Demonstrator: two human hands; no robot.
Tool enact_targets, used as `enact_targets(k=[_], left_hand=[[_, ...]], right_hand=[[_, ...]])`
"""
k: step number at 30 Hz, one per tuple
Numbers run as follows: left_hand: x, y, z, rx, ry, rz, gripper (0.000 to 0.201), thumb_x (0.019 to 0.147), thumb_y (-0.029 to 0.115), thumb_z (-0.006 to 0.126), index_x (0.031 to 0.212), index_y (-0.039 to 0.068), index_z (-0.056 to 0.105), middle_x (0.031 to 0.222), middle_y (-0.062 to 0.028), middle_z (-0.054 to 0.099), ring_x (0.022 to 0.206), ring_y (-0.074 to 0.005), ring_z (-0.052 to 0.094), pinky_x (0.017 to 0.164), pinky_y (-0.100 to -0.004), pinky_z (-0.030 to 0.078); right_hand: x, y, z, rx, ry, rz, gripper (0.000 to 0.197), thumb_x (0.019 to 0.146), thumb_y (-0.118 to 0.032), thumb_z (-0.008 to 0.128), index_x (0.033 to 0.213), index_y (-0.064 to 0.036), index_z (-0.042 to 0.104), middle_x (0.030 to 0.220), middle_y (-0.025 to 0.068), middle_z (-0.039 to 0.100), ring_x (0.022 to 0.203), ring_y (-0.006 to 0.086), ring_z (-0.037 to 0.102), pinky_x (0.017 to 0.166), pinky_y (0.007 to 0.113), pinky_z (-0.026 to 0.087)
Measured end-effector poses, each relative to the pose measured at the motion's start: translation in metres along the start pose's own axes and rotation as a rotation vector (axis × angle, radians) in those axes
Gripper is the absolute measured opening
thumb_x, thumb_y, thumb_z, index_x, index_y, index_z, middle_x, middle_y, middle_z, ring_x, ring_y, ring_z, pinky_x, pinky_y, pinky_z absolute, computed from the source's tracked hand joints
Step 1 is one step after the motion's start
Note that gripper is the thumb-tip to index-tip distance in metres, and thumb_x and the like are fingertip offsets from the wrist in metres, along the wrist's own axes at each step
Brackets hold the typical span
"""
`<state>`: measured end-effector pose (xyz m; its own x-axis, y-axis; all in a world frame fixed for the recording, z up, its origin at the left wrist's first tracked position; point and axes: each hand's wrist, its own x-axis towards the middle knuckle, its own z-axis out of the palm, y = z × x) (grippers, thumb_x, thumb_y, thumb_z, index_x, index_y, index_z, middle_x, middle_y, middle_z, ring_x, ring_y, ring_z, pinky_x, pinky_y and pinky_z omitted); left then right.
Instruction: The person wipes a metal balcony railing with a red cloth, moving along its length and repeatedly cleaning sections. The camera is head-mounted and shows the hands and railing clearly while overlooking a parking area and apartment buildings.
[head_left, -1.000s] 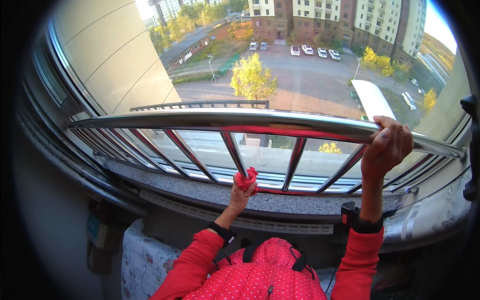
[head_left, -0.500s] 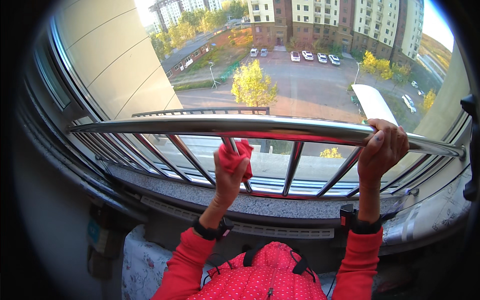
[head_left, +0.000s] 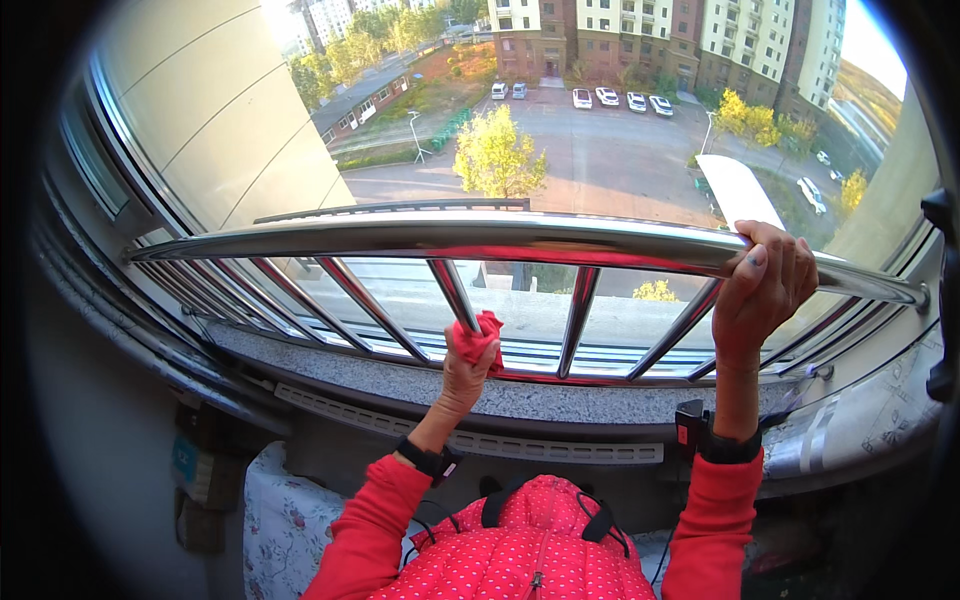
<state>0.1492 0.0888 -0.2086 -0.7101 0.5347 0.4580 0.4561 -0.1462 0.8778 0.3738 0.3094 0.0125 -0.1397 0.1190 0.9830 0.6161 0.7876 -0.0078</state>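
Upright bar (head_left: 455, 294) — partly out of sight behind red cloth (head_left: 487, 337)

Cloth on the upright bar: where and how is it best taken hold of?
Probably by its bunched middle, from the person's side, where the left hand has it: the cloth is crumpled around a slim bar, so fingers and thumb can likely close around both. Coming from above looks awkward, since the rail crosses there.
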Motion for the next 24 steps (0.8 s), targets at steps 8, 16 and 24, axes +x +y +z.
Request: enact_targets(k=[8, 16, 24], left_hand=[[-0.045, -0.046, -0.008, 0.661, -0.064, 0.038, 0.059, 0.088, 0.032, 0.075, 0.125, -0.002, 0.044, 0.103, -0.0276, 0.058, 0.093, -0.0457, 0.059, 0.082, -0.0506, 0.049], [-0.015, 0.074, -0.018, 0.216, -0.436, -0.302, 0.062, 0.099, 0.039, 0.061, 0.141, 0.001, 0.037, 0.111, -0.0248, 0.067, 0.103, -0.0393, 0.067, 0.088, -0.0419, 0.051], [0.048, 0.162, 0.051, -0.504, -0.323, 0.022, 0.046, 0.1, 0.018, 0.063, 0.137, 0.003, 0.041, 0.118, -0.009, 0.058, 0.105, -0.0156, 0.057, 0.089, -0.0291, 0.049]], right_hand=[[0.001, 0.001, -0.002, 0.024, -0.002, -0.018, 0.036, 0.102, -0.025, 0.031, 0.09, -0.0127, 0.063, 0.089, 0.0042, 0.066, 0.09, 0.0223, 0.06, 0.105, 0.043, 0.036], [0.001, 0.002, -0.004, 0.065, -0.003, -0.002, 0.032, 0.1, -0.025, 0.035, 0.09, -0.0109, 0.062, 0.09, 0.0054, 0.065, 0.092, 0.0234, 0.059, 0.104, 0.043, 0.035], [0.0, 0.004, -0.006, 0.087, -0.039, -0.019, 0.027, 0.098, -0.022, 0.039, 0.092, -0.0097, 0.062, 0.09, 0.0073, 0.064, 0.095, 0.024, 0.058, 0.105, 0.045, 0.034]])
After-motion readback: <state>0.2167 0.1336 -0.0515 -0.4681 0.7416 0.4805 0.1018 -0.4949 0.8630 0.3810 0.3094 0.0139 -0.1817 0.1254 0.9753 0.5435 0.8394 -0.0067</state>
